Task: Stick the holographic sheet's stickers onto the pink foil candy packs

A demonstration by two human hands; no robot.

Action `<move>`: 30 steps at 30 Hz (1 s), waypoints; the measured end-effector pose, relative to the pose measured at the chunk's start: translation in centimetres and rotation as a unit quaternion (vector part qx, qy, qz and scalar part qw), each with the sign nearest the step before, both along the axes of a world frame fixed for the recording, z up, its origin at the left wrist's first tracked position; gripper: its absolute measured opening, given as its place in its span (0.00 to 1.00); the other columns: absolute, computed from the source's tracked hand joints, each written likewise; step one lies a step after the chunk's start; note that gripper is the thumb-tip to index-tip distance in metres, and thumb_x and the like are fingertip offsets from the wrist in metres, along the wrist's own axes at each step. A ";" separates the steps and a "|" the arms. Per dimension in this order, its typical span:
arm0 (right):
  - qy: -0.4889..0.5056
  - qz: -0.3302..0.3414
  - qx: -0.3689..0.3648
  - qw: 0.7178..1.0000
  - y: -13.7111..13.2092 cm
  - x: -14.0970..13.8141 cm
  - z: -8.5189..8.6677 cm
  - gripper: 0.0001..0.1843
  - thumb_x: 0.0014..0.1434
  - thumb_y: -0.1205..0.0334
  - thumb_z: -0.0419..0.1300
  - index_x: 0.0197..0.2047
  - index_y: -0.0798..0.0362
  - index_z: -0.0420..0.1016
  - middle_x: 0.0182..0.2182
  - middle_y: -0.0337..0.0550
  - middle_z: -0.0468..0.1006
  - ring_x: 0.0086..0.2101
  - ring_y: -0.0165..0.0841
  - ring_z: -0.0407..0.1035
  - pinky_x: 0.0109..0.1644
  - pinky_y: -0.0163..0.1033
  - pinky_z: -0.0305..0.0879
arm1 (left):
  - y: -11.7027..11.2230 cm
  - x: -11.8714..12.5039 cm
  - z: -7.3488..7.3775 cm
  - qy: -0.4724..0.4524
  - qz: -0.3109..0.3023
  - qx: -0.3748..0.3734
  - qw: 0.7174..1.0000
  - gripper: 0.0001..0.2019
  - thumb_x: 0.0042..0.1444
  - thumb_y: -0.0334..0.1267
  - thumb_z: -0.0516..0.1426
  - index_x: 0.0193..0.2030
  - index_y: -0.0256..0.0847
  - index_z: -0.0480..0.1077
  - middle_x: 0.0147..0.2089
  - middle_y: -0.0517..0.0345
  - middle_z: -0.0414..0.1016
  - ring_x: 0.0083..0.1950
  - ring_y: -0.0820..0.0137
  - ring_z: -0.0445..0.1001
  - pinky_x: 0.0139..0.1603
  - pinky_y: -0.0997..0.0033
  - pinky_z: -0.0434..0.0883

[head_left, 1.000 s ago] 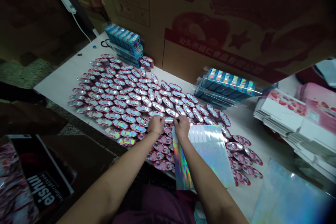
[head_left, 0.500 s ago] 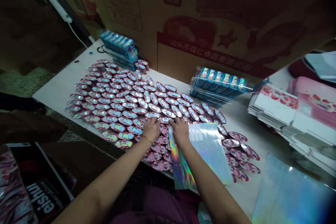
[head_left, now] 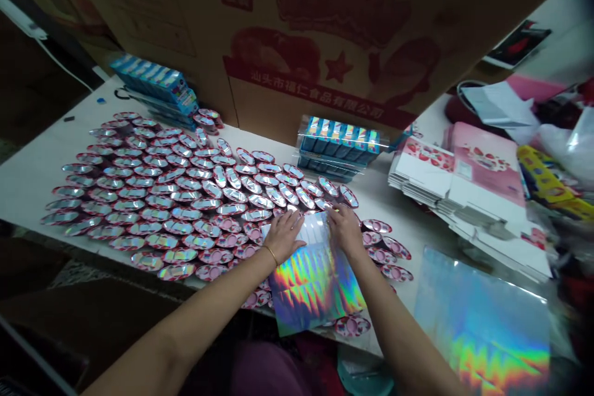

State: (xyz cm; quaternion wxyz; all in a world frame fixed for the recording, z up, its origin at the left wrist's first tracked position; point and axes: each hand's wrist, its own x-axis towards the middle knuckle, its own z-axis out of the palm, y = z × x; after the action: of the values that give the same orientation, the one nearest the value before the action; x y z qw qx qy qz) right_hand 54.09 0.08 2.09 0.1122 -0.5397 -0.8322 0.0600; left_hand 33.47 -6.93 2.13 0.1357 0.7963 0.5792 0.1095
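A holographic sticker sheet [head_left: 315,288] lies over the front part of a crowd of small oval containers [head_left: 190,204] with red and pink rims. Pale strips show near its upper edge. My left hand [head_left: 284,236] rests at the sheet's upper left side, its fingers stretched out and thumb spread. At the upper right corner, my right hand [head_left: 346,232] has its fingers curled together on the sheet's edge; the fingertips are partly hidden. Many containers to the left bear shiny silver labels. Those at the right, such as one pink container [head_left: 381,255], show bare round pink centres.
A large cardboard carton [head_left: 273,93] stands along the back. Against it are a left blue box pack [head_left: 155,90] and a right blue box pack [head_left: 341,145]. Flat pink-and-white cartons [head_left: 464,179] are stacked at the right, behind another holographic sheet [head_left: 482,315].
My view has swung to the right. Both hands have left the container they were touching and moved right, onto the sheet's upper part. My left fingers have spread.
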 end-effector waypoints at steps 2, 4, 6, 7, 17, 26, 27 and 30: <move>-0.063 0.043 -0.020 0.997 0.3 -0.1 0.2 0.18 0.58 0.63 0.50 0.52 0.46 0.67 0.48 0.47 0.68 0.44 0.40 0.59 0.43 0.42 0.55 | -0.1 0.9 -1.2 0.016 0.006 -0.002 1.000 0.31 0.53 0.50 0.53 0.61 0.42 0.52 0.65 0.48 0.50 0.65 0.57 0.46 0.60 0.53 0.50; -0.103 0.083 -0.027 0.991 0.3 -0.6 0.4 0.20 0.58 0.64 0.50 0.54 0.45 0.64 0.50 0.47 0.67 0.46 0.41 0.57 0.44 0.43 0.54 | -0.3 1.1 -1.9 0.026 0.012 0.002 1.000 0.31 0.53 0.51 0.52 0.62 0.42 0.52 0.66 0.50 0.48 0.66 0.57 0.44 0.61 0.53 0.48; -0.120 0.114 -0.026 0.986 0.3 -1.1 0.6 0.21 0.58 0.66 0.49 0.56 0.47 0.62 0.51 0.47 0.66 0.46 0.41 0.57 0.45 0.44 0.54 | -0.5 1.0 -2.2 0.029 0.014 0.008 0.999 0.31 0.54 0.51 0.51 0.62 0.42 0.52 0.66 0.51 0.48 0.66 0.57 0.44 0.62 0.53 0.48; -0.123 0.125 -0.027 0.984 0.3 -1.2 0.6 0.21 0.58 0.66 0.49 0.55 0.48 0.62 0.51 0.48 0.66 0.46 0.41 0.57 0.45 0.44 0.54 | -0.5 1.0 -2.2 0.029 0.014 0.010 0.999 0.31 0.54 0.51 0.51 0.62 0.42 0.52 0.66 0.51 0.48 0.66 0.57 0.44 0.62 0.53 0.48; -0.070 0.138 -0.007 0.988 -0.6 -0.5 -0.6 0.13 0.60 0.67 0.48 0.43 0.54 0.71 0.45 0.49 0.70 0.43 0.37 0.60 0.45 0.41 0.56 | -0.6 1.1 -1.9 0.012 0.024 0.014 1.000 0.30 0.54 0.51 0.51 0.61 0.43 0.52 0.65 0.49 0.50 0.66 0.59 0.45 0.62 0.53 0.48; -0.123 0.150 -0.015 0.981 0.6 -0.9 -0.9 0.19 0.60 0.64 0.49 0.54 0.51 0.64 0.50 0.48 0.67 0.44 0.40 0.58 0.43 0.42 0.55 | -0.9 1.0 -2.1 -0.006 0.032 0.031 0.999 0.30 0.53 0.51 0.52 0.60 0.41 0.54 0.64 0.49 0.53 0.64 0.59 0.49 0.62 0.55 0.49; -0.119 0.156 -0.014 0.980 0.6 -0.8 -1.0 0.18 0.59 0.65 0.49 0.53 0.51 0.65 0.50 0.48 0.67 0.44 0.39 0.58 0.43 0.42 0.56 | -0.9 1.0 -2.1 -0.008 0.034 0.032 0.999 0.30 0.53 0.51 0.52 0.60 0.41 0.54 0.64 0.49 0.53 0.64 0.59 0.50 0.62 0.55 0.49; -0.094 0.167 -0.011 0.981 0.6 -0.6 -1.2 0.16 0.60 0.65 0.48 0.49 0.52 0.68 0.48 0.47 0.69 0.43 0.38 0.59 0.43 0.41 0.56 | -1.0 1.0 -2.0 -0.013 0.036 0.036 0.999 0.30 0.52 0.51 0.53 0.60 0.41 0.54 0.64 0.49 0.53 0.63 0.59 0.50 0.62 0.55 0.49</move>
State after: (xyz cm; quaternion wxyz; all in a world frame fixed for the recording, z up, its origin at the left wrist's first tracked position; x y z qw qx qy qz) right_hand 53.44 0.65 0.88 0.0159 -0.3979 -0.9166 0.0361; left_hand 34.45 -7.94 0.11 0.1107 0.7776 0.6016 0.1454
